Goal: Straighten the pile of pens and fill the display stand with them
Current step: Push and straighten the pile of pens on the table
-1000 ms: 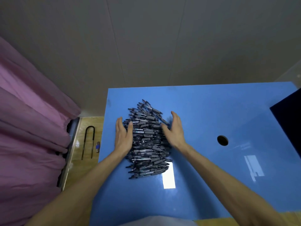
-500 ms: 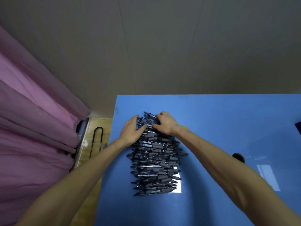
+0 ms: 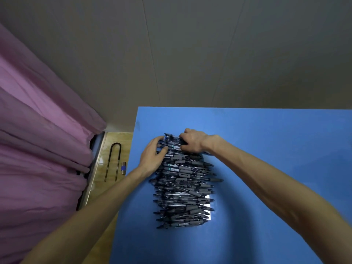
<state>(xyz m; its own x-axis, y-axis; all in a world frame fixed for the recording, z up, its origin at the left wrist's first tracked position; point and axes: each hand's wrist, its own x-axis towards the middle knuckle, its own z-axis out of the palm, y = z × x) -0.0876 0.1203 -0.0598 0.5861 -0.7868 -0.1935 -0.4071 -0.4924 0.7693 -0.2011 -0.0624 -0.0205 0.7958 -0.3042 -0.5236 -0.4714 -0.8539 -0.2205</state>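
Note:
A long pile of grey and dark pens (image 3: pixel 183 184) lies on the blue table (image 3: pixel 266 149), most pens pointing left to right. My left hand (image 3: pixel 152 156) holds the far left end of the pile, fingers curled over the topmost pens. My right hand (image 3: pixel 192 140) grips the same far end from the right, fingers curled down onto the pens. The two hands nearly meet over the top of the pile. No display stand is in view.
A pink curtain (image 3: pixel 38 149) hangs at the left. On the wooden floor beside the table lie a dark U-shaped metal bar (image 3: pixel 112 161) and a small blue and grey object (image 3: pixel 123 168). A grey wall stands behind the table.
Both hands moved from the pile's sides to its far end and curled onto the top pens. The pile looks narrower and longer. The camera view shifted left.

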